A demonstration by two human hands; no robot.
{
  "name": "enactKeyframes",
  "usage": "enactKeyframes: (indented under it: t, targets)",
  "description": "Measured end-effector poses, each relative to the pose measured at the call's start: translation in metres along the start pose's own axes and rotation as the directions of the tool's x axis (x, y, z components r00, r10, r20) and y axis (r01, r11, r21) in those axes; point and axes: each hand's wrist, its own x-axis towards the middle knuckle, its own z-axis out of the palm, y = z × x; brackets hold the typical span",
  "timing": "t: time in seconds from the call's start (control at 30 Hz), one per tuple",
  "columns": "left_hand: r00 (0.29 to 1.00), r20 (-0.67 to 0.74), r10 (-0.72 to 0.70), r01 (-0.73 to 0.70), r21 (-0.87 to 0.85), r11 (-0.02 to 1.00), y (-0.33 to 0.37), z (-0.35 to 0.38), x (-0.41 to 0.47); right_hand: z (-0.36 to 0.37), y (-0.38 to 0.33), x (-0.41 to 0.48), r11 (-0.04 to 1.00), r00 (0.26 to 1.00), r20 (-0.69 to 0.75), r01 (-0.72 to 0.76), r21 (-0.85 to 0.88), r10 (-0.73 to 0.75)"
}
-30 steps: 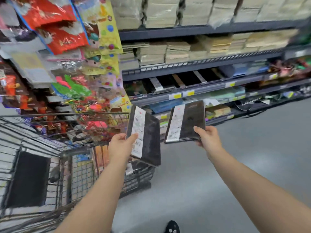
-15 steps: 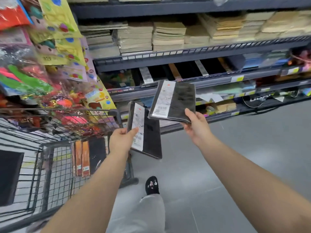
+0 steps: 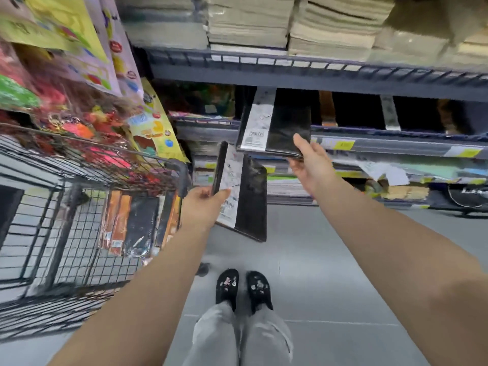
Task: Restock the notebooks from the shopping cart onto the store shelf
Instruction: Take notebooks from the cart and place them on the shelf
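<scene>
Each grip on one black notebook, right hand (image 3: pixel 311 162) notebook (image 3: pixel 287 128) at shelf (image 3: pixel 396 146), left hand (image 3: pixel 203 204) notebook (image 3: pixel 250 196) lower

Two black notebooks out right now, both shiny-wrapped with a white barcode strip down the left side. The upper notebook (image 3: pixel 277 128) is up at about 12 o'clock, lying nearly flat with its far end poking into the dark shelf slot (image 3: pixel 295 101). The lower notebook (image 3: pixel 241 191) sits just under it toward 6 o'clock, standing on edge and tilted. More orange and black ones (image 3: pixel 132 225) stand upright in the shopping cart (image 3: pixel 66 233) off at 9 o'clock.
</scene>
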Motion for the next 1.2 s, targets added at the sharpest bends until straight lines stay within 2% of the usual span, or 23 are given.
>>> enactKeyframes:
  t: [0.2, 0.27, 0.33, 0.4, 0.6, 0.77, 0.87, 1.0, 1.07, 1.13, 1.2]
  targets:
    - [0.999, -0.051, -0.011, 0.007, -0.086, 0.996, -0.01, 0.03, 0.019, 0.003, 0.003, 0.051, 0.981, 0.994, 0.002, -0.104, 0.163, 0.105]
    - [0.996, -0.077, -0.034, 0.025, -0.12, 0.992, -0.014, 0.038, 0.027, 0.002, 0.013, 0.057, 0.981, 0.986, 0.09, -0.151, 0.118, 0.141]
    - [0.995, -0.085, -0.054, 0.042, -0.136, 0.99, -0.016, 0.043, 0.034, 0.004, 0.023, 0.058, 0.981, 0.956, 0.22, -0.191, -0.026, 0.192]
    - [0.993, -0.096, -0.061, 0.048, -0.136, 0.99, -0.015, 0.046, 0.038, 0.012, 0.026, 0.057, 0.985, 0.944, 0.281, -0.151, -0.087, 0.17]
    - [0.992, -0.109, -0.069, 0.052, -0.157, 0.986, -0.013, 0.048, 0.044, 0.036, 0.012, 0.075, 0.999, 0.963, 0.268, -0.034, -0.003, 0.033]
    - [0.994, -0.105, -0.043, 0.027, -0.155, 0.988, -0.013, 0.038, 0.039, 0.047, 0.001, 0.088, 0.988, 0.98, 0.196, 0.047, -0.15, -0.017]
    - [0.996, -0.088, -0.021, 0.006, -0.16, 0.987, -0.01, 0.028, 0.028, 0.043, 0.003, 0.085, 0.983, 0.988, 0.153, 0.062, -0.17, -0.036]
    - [0.998, -0.056, 0.004, -0.019, -0.258, 0.966, -0.014, 0.008, 0.01, 0.028, 0.01, 0.067, 0.963, 0.987, 0.158, 0.063, -0.263, -0.021]
    - [0.999, -0.052, 0.011, -0.026, -0.29, 0.957, -0.016, -0.002, -0.001, 0.018, 0.018, 0.055, 0.908, 0.982, 0.186, 0.056, -0.416, 0.024]
    - [0.999, -0.043, 0.009, -0.023, -0.33, 0.944, -0.013, -0.011, -0.009, 0.008, 0.025, 0.041, 0.807, 0.972, 0.224, 0.08, -0.585, 0.066]
    - [1.0, -0.029, -0.004, -0.008, -0.395, 0.919, -0.009, -0.02, -0.016, 0.0, 0.029, 0.024, 0.748, 0.961, 0.251, 0.083, -0.659, 0.114]
